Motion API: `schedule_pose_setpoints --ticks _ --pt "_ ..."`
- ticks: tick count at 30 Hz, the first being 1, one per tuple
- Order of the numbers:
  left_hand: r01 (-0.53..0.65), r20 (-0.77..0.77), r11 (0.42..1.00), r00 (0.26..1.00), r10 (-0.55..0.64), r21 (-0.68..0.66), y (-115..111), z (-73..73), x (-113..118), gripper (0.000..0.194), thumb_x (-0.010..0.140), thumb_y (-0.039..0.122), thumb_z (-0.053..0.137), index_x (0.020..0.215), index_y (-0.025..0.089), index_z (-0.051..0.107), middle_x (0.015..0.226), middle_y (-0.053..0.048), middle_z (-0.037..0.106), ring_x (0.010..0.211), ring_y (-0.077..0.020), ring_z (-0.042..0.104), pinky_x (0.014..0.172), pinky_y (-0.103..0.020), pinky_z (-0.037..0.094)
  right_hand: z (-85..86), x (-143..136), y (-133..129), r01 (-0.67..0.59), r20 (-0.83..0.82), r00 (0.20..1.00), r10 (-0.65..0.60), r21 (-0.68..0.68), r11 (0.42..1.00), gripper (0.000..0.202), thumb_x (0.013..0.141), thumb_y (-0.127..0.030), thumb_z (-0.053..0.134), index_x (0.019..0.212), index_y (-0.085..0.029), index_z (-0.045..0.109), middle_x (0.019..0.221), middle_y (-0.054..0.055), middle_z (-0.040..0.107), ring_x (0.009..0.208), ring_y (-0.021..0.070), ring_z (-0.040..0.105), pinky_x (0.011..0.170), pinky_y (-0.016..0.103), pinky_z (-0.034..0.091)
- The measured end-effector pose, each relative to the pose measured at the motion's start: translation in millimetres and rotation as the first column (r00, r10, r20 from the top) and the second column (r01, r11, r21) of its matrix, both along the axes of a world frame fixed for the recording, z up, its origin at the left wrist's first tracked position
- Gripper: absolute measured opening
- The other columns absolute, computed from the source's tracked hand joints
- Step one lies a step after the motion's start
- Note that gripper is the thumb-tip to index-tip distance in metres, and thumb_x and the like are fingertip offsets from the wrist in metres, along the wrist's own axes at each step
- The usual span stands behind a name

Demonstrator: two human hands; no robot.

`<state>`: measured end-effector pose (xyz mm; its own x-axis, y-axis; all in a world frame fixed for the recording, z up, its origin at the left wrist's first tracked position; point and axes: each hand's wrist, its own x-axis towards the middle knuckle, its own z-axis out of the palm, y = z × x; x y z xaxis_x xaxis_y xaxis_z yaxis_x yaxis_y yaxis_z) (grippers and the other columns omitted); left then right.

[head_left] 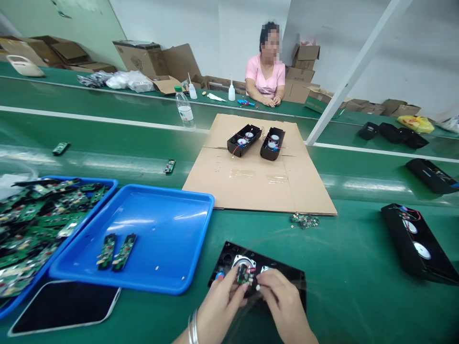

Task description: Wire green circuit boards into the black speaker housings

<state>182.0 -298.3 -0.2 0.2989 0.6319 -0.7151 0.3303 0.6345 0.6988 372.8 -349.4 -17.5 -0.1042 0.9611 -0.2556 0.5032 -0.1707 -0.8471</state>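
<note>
Near the bottom centre, a black speaker housing (pixel 287 278) lies on the green table with two round speakers partly showing. My left hand (pixel 224 298) is over its left part, thumb and fingers closed on a small green circuit board (pixel 245 274). Just to the right, my right hand (pixel 281 296) pinches a small white connector (pixel 258 287) close to the board. Red wire shows at the board's top edge. A blue part (pixel 219 275) sits by the left fingers inside the housing. The fingers hide much of the housing's middle.
A blue tray (pixel 154 239) with two boards stands left, beside a tray heaped with boards (pixel 39 224). Two black housings rest on cardboard (pixel 251 186) ahead. Another housing (pixel 412 243) is at right. A person in pink (pixel 266 79) sits across the tables.
</note>
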Motion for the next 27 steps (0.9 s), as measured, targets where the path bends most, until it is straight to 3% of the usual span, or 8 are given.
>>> schedule_pose_setpoints --ticks 4,8,10,13,16,20,23,27 --pt "0.021 -0.032 1.000 0.999 -0.021 -0.004 1.5 5.9 4.5 0.087 0.056 0.080 0.047 0.112 0.017 0.067 0.120 -0.020 0.080 0.119 -0.0345 0.079 0.106 -0.043 0.071 -11.0 13.5 -13.3 0.200 -0.126 0.969 -0.211 -0.091 0.976 0.050 0.102 -0.076 0.056 0.099 -0.035 0.084 0.094 0.016 0.075 0.066 0.0137 0.067 0.064 0.029 0.055" --pt "0.042 -0.026 0.999 0.999 -0.041 0.029 1.8 -1.2 2.8 0.078 0.061 0.080 0.048 0.109 0.020 0.058 0.121 -0.019 0.081 0.118 -0.0338 0.081 0.106 -0.041 0.071 -5.9 9.0 -12.4 0.107 -0.127 0.987 -0.100 0.050 0.993 0.040 0.109 -0.061 0.056 0.101 -0.037 0.086 0.099 0.014 0.079 0.086 0.0175 0.078 0.076 0.027 0.060" --pt "0.063 -0.021 0.997 0.998 -0.062 0.041 1.7 -5.6 0.9 0.074 0.063 0.080 0.048 0.107 0.021 0.054 0.122 -0.019 0.082 0.116 -0.0332 0.081 0.106 -0.040 0.071 -1.5 2.4 -7.0 0.070 -0.062 0.996 -0.057 0.237 0.969 0.034 0.113 -0.047 0.055 0.102 -0.034 0.084 0.090 0.011 0.078 0.086 0.0141 0.078 0.077 0.020 0.059" --pt "0.097 -0.019 0.994 0.995 -0.096 0.050 1.8 -10.0 -0.7 0.070 0.065 0.080 0.048 0.104 0.022 0.057 0.117 -0.017 0.083 0.109 -0.0322 0.082 0.105 -0.040 0.070 -1.7 -6.4 0.7 0.012 0.096 0.991 -0.088 0.607 0.794 0.021 0.112 -0.025 0.062 0.097 -0.022 0.076 0.079 0.006 0.073 0.073 0.0076 0.073 0.070 0.009 0.053" --pt "0.108 -0.019 0.993 0.994 -0.108 0.045 2.8 -10.2 0.0 0.072 0.063 0.079 0.048 0.104 0.021 0.063 0.109 -0.016 0.084 0.105 -0.0313 0.083 0.104 -0.041 0.070 -12.3 -11.1 1.3 -0.077 0.215 0.969 -0.125 0.737 0.672 0.019 0.112 -0.017 0.062 0.098 -0.018 0.074 0.081 0.005 0.072 0.072 0.0074 0.073 0.069 0.008 0.053" --pt "0.075 -0.010 0.997 0.997 -0.074 0.021 4.4 -5.9 1.9 0.078 0.060 0.078 0.050 0.109 0.018 0.065 0.120 -0.020 0.083 0.114 -0.0339 0.082 0.107 -0.042 0.070 -28.3 -10.7 -7.2 -0.078 0.295 0.944 -0.147 0.632 0.771 0.037 0.114 -0.018 0.048 0.102 -0.024 0.082 0.090 0.008 0.075 0.077 0.0150 0.075 0.069 0.019 0.060" --pt "0.055 0.014 0.998 0.998 -0.055 0.008 4.2 -4.3 2.1 0.075 0.060 0.079 0.054 0.105 0.020 0.063 0.116 -0.020 0.083 0.114 -0.0353 0.082 0.106 -0.044 0.070 -32.1 -6.9 -11.7 -0.135 0.328 0.943 -0.057 0.531 0.837 0.037 0.115 -0.021 0.050 0.107 -0.027 0.085 0.092 0.007 0.078 0.082 0.0136 0.077 0.075 0.017 0.060" --pt "0.010 0.040 1.000 0.999 -0.010 -0.010 2.4 -5.7 1.6 0.076 0.059 0.080 0.059 0.104 0.020 0.063 0.119 -0.022 0.082 0.117 -0.0365 0.081 0.108 -0.045 0.070 -34.3 -4.3 -13.7 -0.145 0.343 0.937 -0.072 0.568 0.810 0.040 0.115 -0.022 0.050 0.109 -0.030 0.089 0.090 0.008 0.078 0.080 0.0165 0.079 0.073 0.019 0.062"
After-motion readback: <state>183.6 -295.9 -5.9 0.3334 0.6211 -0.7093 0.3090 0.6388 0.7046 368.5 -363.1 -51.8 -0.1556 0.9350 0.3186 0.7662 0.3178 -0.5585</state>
